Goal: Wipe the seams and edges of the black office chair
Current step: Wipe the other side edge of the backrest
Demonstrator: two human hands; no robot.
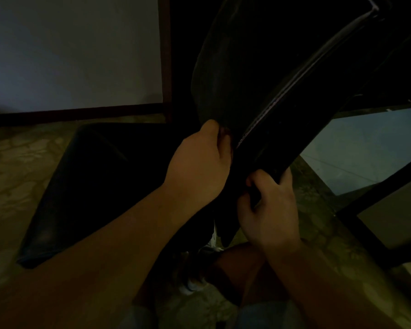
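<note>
both hands grip the black office chair (282,119) edge (left hand (199,162) above right hand (271,210)).

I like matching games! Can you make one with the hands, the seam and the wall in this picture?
Things:
1. left hand
2. right hand
3. seam
4. wall

Descriptions:
A. pale line running up the black chair
B. light, behind the chair at upper left
C. grips the chair's lower edge, fingers curled round it
D. fingers tucked in beside the seam, higher up

Pairs: 1-D, 2-C, 3-A, 4-B
</note>
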